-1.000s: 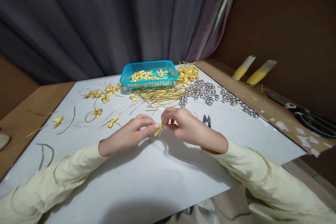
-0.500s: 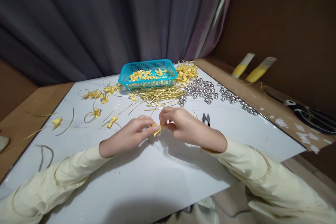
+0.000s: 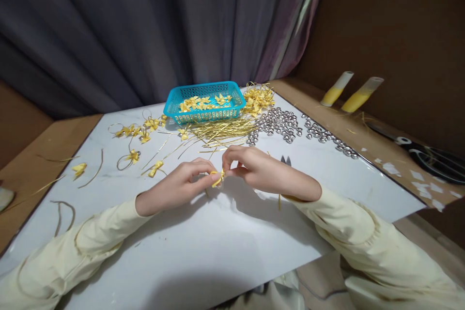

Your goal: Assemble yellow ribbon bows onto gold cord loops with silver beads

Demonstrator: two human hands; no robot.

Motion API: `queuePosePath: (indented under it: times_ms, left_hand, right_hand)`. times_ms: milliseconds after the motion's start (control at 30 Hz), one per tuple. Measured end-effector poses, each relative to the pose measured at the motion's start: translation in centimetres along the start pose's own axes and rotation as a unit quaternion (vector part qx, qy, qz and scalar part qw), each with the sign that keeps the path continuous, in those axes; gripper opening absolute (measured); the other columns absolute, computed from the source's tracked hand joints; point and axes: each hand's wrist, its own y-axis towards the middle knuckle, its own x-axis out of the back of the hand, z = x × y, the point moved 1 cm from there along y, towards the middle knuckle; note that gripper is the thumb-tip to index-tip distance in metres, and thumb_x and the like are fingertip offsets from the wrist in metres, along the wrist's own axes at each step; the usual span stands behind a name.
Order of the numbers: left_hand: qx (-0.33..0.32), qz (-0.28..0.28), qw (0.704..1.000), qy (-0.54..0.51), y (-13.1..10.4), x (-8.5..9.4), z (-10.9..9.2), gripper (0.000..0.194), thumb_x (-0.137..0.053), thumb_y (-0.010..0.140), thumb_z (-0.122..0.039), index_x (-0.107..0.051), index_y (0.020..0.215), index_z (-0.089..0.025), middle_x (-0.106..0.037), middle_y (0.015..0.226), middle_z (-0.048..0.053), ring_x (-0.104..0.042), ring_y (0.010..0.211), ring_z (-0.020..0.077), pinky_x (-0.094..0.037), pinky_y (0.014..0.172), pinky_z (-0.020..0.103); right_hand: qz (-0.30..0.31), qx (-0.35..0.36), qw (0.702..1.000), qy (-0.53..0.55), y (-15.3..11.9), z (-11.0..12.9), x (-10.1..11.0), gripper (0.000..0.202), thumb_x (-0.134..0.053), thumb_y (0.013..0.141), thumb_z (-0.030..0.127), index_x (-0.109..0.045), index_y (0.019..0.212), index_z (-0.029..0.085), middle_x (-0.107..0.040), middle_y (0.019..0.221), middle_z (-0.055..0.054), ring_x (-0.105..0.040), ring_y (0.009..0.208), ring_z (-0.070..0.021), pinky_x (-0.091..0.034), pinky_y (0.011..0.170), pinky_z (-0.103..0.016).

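Note:
My left hand [image 3: 189, 179] pinches a small yellow ribbon bow [image 3: 217, 181] between thumb and fingertips, just above the white tabletop. At the bow's right end, the thumb and fingers of my right hand [image 3: 250, 167] are closed on its edge; a bit of gold shows there, partly hidden by the fingertips. Gold cord [image 3: 225, 128] lies in a loose bundle beyond both hands. To the left of my left hand rests another yellow bow [image 3: 155, 168] with cord. Thread snips [image 3: 286, 160] lie behind my right forearm, only their blades showing.
A blue basket [image 3: 205, 118] holding yellow bows stands at the back. Beside it are a heap of corded bows [image 3: 258, 98] and many silver bells or beads [image 3: 278, 123]. Scissors [image 3: 436, 162] and two yellow thread spools [image 3: 336, 89] lie along the right side. Finished-looking looped bows [image 3: 132, 156] sit left.
My right hand has shifted slightly right, and its forearm now covers more of the snips. The bow has turned a little between my fingers.

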Motion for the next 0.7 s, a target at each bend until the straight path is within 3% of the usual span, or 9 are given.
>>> queuePosePath:
  times_ms: [300, 567, 700]
  left_hand:
    - [-0.031, -0.010, 0.999, 0.040, 0.02, -0.20, -0.02, 0.027, -0.043, 0.089, -0.029, -0.059, 0.072, -0.016, -0.062, 0.078, 0.003, -0.055, 0.082, 0.0155, -0.040, 0.079, 0.027]
    - [-0.002, -0.009, 1.000, 0.024, 0.18, -0.20, 0.03, 0.027, -0.044, 0.088, -0.031, -0.059, 0.071, -0.016, -0.062, 0.079, 0.002, -0.055, 0.082, 0.0151, -0.039, 0.078, 0.026]
    - [0.039, 0.021, 0.999, 0.006, 0.12, 0.07, -0.16, 0.023, -0.051, 0.084, -0.036, -0.062, 0.077, -0.018, -0.063, 0.082, 0.000, -0.056, 0.080, 0.0148, -0.040, 0.074, 0.024]
  right_hand:
    - [0.006, 0.008, 1.000, 0.008, 0.09, -0.29, -0.19, 0.026, -0.045, 0.066, -0.009, -0.053, 0.070, 0.015, -0.058, 0.083, -0.005, -0.054, 0.080, -0.0154, -0.041, 0.072, -0.026]
    - [-0.028, 0.017, 0.999, -0.003, -0.15, 0.06, -0.52, 0.025, -0.044, 0.065, -0.009, -0.050, 0.067, 0.015, -0.055, 0.081, -0.005, -0.053, 0.076, -0.0152, -0.039, 0.070, -0.026]
    - [-0.023, 0.026, 0.999, -0.014, -0.14, -0.01, -0.46, 0.024, -0.044, 0.064, -0.009, -0.050, 0.067, 0.014, -0.055, 0.082, -0.005, -0.052, 0.076, -0.0150, -0.039, 0.069, -0.026]
